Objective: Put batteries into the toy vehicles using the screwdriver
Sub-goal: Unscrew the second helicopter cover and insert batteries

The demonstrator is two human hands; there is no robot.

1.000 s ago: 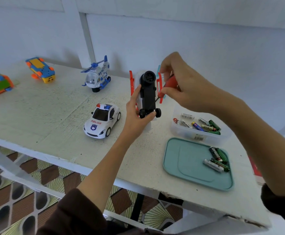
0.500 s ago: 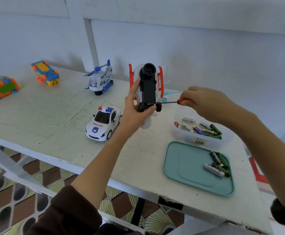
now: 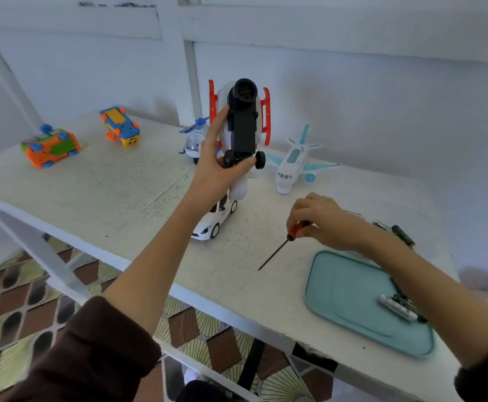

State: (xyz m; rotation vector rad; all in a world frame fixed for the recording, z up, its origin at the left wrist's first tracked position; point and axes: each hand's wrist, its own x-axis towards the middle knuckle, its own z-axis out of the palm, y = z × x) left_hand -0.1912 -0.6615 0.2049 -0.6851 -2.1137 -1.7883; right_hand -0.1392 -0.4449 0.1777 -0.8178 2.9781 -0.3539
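toy vehicle [image 3: 241,126], white with red side rails and a black underside, is held upright above the table [image 3: 126,187], underside toward the camera, wheels at the lower end. the table is white and worn, set against a pale wall. a teal tray [image 3: 350,297] lies near the front right edge, with a few batteries [image 3: 396,306] on its right side, partly hidden by the right forearm. left hand [image 3: 216,172] grasps the held vehicle from the left, thumb across the wheel axle, fingers up the side. right hand [image 3: 324,221] is clenched around the red handle of a screwdriver [image 3: 283,245], low over the table, the dark shaft pointing down and left toward the front edge; contact of the tip with the surface cannot be told. a white toy plane [image 3: 292,161] with light blue wings stands behind the right hand. a white toy car [image 3: 210,224] sits under the left wrist. an orange and green toy [image 3: 50,147] and a yellow and blue toy [image 3: 121,126] rest at far left. a small helicopter [image 3: 193,140] is partly hidden behind the left hand.
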